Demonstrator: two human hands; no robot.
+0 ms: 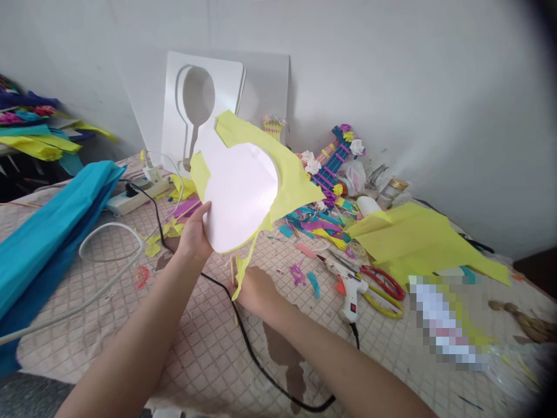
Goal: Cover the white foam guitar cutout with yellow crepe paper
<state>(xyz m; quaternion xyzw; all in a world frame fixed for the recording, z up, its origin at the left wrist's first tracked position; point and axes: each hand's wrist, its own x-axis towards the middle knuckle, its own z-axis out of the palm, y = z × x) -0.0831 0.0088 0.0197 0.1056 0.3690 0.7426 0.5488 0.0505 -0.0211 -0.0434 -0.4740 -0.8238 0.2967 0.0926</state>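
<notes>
My left hand [195, 237] grips the lower left edge of a rounded white card cutout [241, 200], raised above the table. Yellow crepe paper [296, 180] lies behind the card and spreads past its edges, ragged on the right. A thin yellow strip [241, 271] hangs from its lower edge down to my right hand [257, 290]. That hand is closed beside the strip, and a narrow pale thing shows at its fingertips; the fingers are partly hidden, so the grip is unclear.
A glue gun [348, 284] lies right of my hands, beside red-and-yellow-handled tools [383, 290]. More yellow crepe paper [404, 238] is behind them. Blue crepe paper [56, 238] covers the left side. A black cord [248, 342] crosses the table. White boards [230, 81] lean on the wall.
</notes>
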